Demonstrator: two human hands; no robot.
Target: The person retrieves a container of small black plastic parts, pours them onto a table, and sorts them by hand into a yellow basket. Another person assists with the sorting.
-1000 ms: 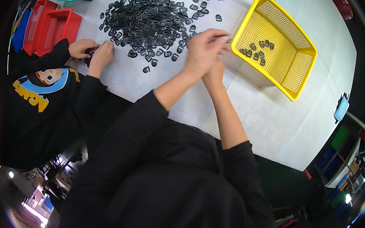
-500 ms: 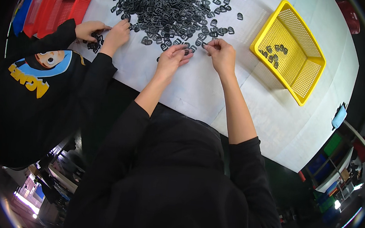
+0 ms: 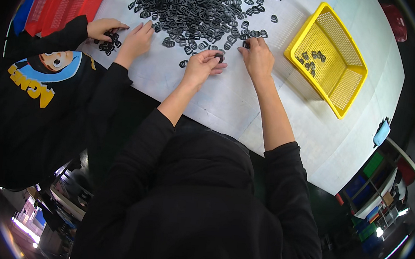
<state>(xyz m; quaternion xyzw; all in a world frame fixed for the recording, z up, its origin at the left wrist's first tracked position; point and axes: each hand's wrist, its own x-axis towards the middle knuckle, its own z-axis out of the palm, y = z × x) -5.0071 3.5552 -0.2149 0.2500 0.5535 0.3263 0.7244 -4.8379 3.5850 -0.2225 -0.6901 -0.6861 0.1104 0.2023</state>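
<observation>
A big heap of black plastic strap buckles [image 3: 190, 9] lies on the white-covered table, with loose ones scattered around its edge. My left hand [image 3: 201, 69] is just in front of the heap, its thumb and fingers closed on a black buckle [image 3: 219, 56]. To its right, my right hand [image 3: 259, 60] reaches to the heap's near right edge. Its thumb and fingertips pinch at another black buckle [image 3: 246, 44], partly hidden by the fingers.
A yellow perforated basket [image 3: 350, 77] with several buckles inside stands on the right. At left, a co-worker's hands [image 3: 135, 45] are beside a small group of buckles [image 3: 108, 45]. Red baskets [image 3: 73, 9] stand behind them. The table's near edge curves in front of me.
My right hand has moved away from me and slightly right, to buckles at the heap's edge. My left hand has shifted a little right with its buckle. The co-worker's nearer hand has moved slightly.
</observation>
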